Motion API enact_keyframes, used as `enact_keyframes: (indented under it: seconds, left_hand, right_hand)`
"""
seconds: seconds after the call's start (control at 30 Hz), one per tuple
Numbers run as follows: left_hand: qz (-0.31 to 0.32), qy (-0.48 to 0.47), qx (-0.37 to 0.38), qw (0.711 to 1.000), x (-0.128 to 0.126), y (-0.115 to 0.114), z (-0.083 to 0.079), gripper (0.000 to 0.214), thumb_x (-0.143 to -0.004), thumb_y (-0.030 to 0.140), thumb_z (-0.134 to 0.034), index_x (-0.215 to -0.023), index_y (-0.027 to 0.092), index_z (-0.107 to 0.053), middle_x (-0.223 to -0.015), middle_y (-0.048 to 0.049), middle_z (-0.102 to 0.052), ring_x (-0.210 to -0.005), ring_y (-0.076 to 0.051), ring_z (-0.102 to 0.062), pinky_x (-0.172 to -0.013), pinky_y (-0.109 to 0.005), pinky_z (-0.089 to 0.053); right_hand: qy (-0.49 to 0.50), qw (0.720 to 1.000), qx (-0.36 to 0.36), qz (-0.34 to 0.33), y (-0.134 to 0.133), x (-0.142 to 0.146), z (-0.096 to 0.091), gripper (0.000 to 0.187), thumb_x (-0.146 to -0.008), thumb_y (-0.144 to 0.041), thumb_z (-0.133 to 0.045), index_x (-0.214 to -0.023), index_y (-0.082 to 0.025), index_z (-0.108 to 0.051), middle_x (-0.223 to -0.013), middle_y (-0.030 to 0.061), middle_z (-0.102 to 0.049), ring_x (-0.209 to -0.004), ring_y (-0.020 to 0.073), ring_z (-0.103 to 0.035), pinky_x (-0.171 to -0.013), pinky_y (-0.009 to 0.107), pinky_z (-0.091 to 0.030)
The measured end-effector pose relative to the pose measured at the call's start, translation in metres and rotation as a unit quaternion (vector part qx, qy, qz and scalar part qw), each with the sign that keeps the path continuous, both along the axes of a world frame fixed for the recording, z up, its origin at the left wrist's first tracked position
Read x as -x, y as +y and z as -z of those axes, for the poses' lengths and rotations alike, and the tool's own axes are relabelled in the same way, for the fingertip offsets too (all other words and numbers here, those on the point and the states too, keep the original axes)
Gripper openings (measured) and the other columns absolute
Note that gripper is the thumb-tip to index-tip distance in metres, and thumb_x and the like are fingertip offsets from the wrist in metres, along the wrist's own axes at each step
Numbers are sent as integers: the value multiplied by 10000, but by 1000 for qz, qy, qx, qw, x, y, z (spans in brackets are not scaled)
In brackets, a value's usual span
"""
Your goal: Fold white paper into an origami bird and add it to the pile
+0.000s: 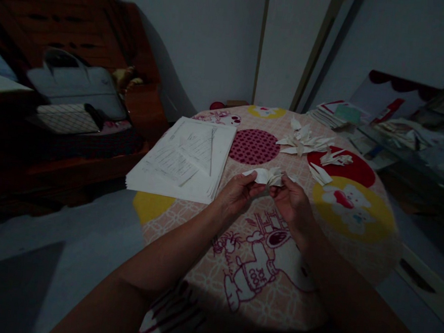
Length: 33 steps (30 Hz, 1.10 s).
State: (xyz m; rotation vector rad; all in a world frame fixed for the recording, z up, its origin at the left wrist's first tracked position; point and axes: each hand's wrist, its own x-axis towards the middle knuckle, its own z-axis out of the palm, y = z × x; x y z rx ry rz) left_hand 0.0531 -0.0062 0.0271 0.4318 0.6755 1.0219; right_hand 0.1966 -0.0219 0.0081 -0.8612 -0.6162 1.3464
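Both hands meet over the middle of a round table [368, 248] covered with a pink cartoon-print cloth. My left hand [236, 193] pinches the left side of a small folded white paper piece [267, 176]. From the right, my right hand [292, 202] grips the same piece with closed fingers. The paper is held a little above the cloth. Further back lies a finished white folded paper flower [303, 140], with two smaller folded paper pieces, one [336, 158] and another [320, 174], to its right.
A thick stack of printed sheets [184, 159] lies on the table's left side, overhanging the edge. A dark wooden bench with a grey bag [79, 88] stands at left. Cluttered papers and books [339, 114] sit on a low surface at right. A board leans against the far wall.
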Motion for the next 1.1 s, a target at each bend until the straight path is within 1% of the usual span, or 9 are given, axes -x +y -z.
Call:
enact_keyframes:
  seconds: [0.27,0.37,0.5,0.6,0.73,0.83,0.93,1.0,1.1]
  left_hand:
    - [-12,24,-29,999,0,2,-1,109,-844,100,-652,-740,81,-680,-671,-43,-704,-541,-93,-642,-533,-165,-541]
    - [-22,25,0,999,0,3,-3,122,-848,86,-638,-727,93,-656,-622,-26,-678,-505,-85,-626,-511,-151,-530]
    - [-31,23,67,997,-1,4,-6,142,-851,69,-625,-715,109,-618,-583,-12,-647,-475,-69,-603,-497,-130,-520]
    - [-28,35,79,996,-1,5,-5,152,-853,74,-621,-707,111,-601,-574,-16,-639,-472,-68,-597,-484,-127,-503]
    - [-33,85,1,996,1,4,2,129,-811,89,-649,-690,110,-611,-536,-9,-614,-445,-71,-563,-438,-144,-434]
    - [-35,113,-75,990,3,2,3,143,-776,117,-686,-661,114,-601,-476,21,-558,-375,-42,-458,-373,-144,-313]
    - [-32,105,-86,990,5,1,1,187,-754,110,-709,-635,127,-566,-444,50,-511,-341,-18,-379,-340,-132,-227]
    - [-27,89,-59,994,5,1,-1,162,-747,74,-699,-654,125,-575,-481,42,-547,-374,-20,-435,-364,-113,-285]
    - [-33,61,-24,997,5,1,-4,140,-736,18,-671,-667,116,-598,-557,20,-608,-490,-39,-566,-484,-105,-436]
  right_hand:
    - [5,1000,18,19,-2,0,-5,151,-790,-324,-699,-742,-208,-615,-623,-31,-641,-483,107,-519,-451,254,-402]
    - [8,999,38,19,-2,0,-4,180,-773,-332,-720,-720,-205,-603,-586,-36,-616,-468,106,-511,-433,255,-382]
    - [1,998,51,21,0,-1,1,212,-774,-355,-733,-718,-213,-587,-560,-34,-605,-466,110,-515,-428,256,-385]
    - [-9,998,53,14,1,-2,6,239,-786,-373,-731,-718,-213,-567,-529,-39,-582,-452,108,-516,-426,251,-393]
    - [-25,997,65,20,1,-4,6,271,-788,-396,-738,-707,-209,-560,-495,-41,-562,-435,110,-517,-426,253,-401]
    - [-38,997,49,35,-2,-3,2,258,-787,-381,-735,-682,-198,-587,-497,-29,-577,-435,111,-513,-425,258,-395]
    - [-44,999,5,30,-5,-3,-4,222,-788,-346,-730,-680,-183,-625,-533,-25,-595,-454,101,-510,-437,249,-393]
    - [-45,999,-16,24,-7,-3,-8,200,-772,-323,-745,-685,-177,-638,-569,-27,-607,-463,91,-507,-440,242,-389]
    - [-50,998,-23,20,-7,-3,-12,188,-738,-305,-773,-697,-175,-644,-606,-27,-622,-462,84,-497,-435,239,-379]
